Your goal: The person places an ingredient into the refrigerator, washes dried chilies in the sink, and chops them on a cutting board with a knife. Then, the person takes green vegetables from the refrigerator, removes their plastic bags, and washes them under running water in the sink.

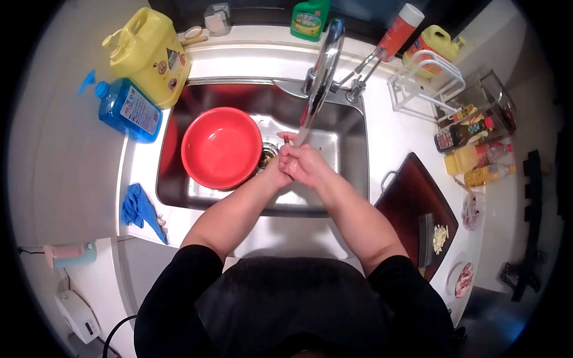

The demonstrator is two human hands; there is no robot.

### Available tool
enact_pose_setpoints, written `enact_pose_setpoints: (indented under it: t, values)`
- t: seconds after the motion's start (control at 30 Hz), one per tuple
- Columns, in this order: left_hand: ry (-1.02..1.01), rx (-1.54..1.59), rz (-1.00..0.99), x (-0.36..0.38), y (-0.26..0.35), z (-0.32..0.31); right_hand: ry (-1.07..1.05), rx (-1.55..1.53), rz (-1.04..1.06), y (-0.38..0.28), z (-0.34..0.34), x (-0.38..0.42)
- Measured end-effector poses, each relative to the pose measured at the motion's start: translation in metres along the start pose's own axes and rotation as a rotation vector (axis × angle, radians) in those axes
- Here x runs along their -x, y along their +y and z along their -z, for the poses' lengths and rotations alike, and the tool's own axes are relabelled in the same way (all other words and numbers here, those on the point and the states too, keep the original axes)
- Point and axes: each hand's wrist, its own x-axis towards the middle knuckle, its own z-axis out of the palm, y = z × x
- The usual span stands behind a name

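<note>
The right hand (304, 162) is curled inward with its fingers bent over the left hand (285, 172), the two touching beneath the tip of the faucet (323, 74). How far the left hand is open cannot be told, since the right covers much of it. The right palm is hidden too, so whether either hand has hold of anything cannot be told. A small dark-red patch shows by the uppermost fingers, too small to name. The faucet's pale lower end meets the fingers in view, and whether that part is metal or water is hard to make out.

Both hands are over the sink (351, 156). Just left of them sits a round red basin (222, 146), upright; the drain (268, 157) is partly hidden by its edge and the left forearm. Behind the sink, a thinner tap (357, 88) stands beside the faucet.

On the table (391, 128) to the right lies a dark board (412, 197), carrying a knife (425, 238) beside pale chopped pieces (440, 238). Near the board's right side, a dish (456, 279) holds reddish pieces, indistinct. A white rack (420, 95) partly covers a yellow container (439, 42). Left of the sink are a crumpled blue cloth (139, 206), a blue pump bottle (132, 110) and a large yellow jug (154, 56). The green bottle (308, 21) at the back is cut off at the top.
</note>
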Motion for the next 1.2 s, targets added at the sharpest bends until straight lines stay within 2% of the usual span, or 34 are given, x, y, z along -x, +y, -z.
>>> enact_pose_setpoints:
  t: [0.07,0.1,0.13,0.2,0.23,0.33,0.43,0.53,0.57,0.67,0.77,0.87,0.97,1.07,1.17,1.2]
  values:
    - [0.074,-0.11,-0.029,0.027,0.001,-0.028,0.012,0.127,0.011,-0.007,0.002,0.0]
    - [-0.037,-0.105,0.003,0.004,0.003,-0.006,0.092,0.227,0.073,-0.01,0.001,0.0]
    - [-0.147,-0.103,0.034,0.006,0.008,-0.008,0.137,0.465,0.126,-0.013,-0.001,0.005]
    - [-0.134,-0.159,0.029,0.007,0.018,-0.015,0.215,0.951,0.235,-0.021,-0.009,0.01]
    - [-0.292,-0.187,0.021,0.006,0.025,-0.008,0.241,1.064,0.253,-0.023,-0.004,0.008]
    - [-0.059,-0.107,-0.155,0.028,0.019,-0.049,0.498,1.379,0.818,-0.01,0.004,-0.001]
    - [-0.13,0.028,-0.202,0.028,0.014,-0.053,0.55,1.342,0.742,-0.008,-0.006,0.005]
    - [-0.374,0.127,-0.22,0.028,0.006,-0.059,0.567,1.434,0.872,0.013,0.005,-0.011]
    - [-0.39,0.177,-0.226,0.032,0.004,-0.063,0.686,1.548,1.103,0.017,0.005,-0.017]
    - [-0.374,0.302,-0.241,0.047,0.001,-0.073,0.572,1.558,0.539,0.001,0.0,-0.01]
    - [-0.37,0.391,-0.271,0.058,0.002,-0.085,0.508,1.664,0.669,0.008,-0.008,0.0]
    - [-0.351,0.46,-0.287,0.067,0.0,-0.095,0.581,1.766,0.705,0.008,-0.001,-0.004]
    - [-0.338,0.534,-0.306,0.072,-0.003,-0.107,0.568,1.661,0.522,-0.001,-0.012,-0.002]
    - [-0.453,0.524,-0.237,0.059,0.003,-0.094,0.768,1.425,0.56,0.006,-0.023,0.0]
    - [-0.704,0.507,-0.094,0.035,0.01,-0.067,0.43,1.204,0.874,0.013,-0.017,0.012]
    - [-0.844,0.509,-0.005,0.023,0.014,-0.054,0.391,0.886,0.767,0.01,-0.02,0.014]
